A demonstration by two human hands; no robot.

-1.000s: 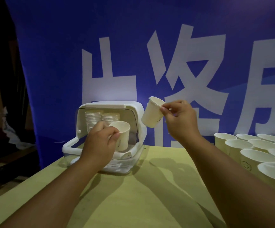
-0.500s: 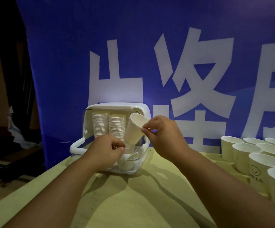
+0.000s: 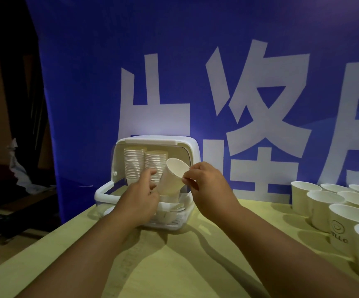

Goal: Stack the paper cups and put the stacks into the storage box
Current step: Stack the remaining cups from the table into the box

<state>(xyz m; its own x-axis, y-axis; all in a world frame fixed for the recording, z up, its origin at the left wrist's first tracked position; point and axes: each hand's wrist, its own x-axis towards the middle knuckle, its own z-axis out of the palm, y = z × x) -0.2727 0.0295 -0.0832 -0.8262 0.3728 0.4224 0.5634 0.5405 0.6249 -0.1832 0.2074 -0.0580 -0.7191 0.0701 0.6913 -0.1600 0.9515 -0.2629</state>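
The cup [image 3: 172,179] between my fingers [image 3: 187,180] is plain cream-white, as are the ribbed stacks [image 3: 144,166] inside the white storage box [image 3: 192,147]. The surface [image 3: 174,265] is pale yellow-green. Behind hangs a deep blue banner [image 3: 174,50] with big white characters. One loose cup [image 3: 344,229] carries a dark printed logo (lettering partly readable).

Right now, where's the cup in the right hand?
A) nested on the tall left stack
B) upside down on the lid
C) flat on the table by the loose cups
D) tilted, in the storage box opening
D: the right hand pinches the rim of the paper cup, which leans mouth up in the storage box opening.
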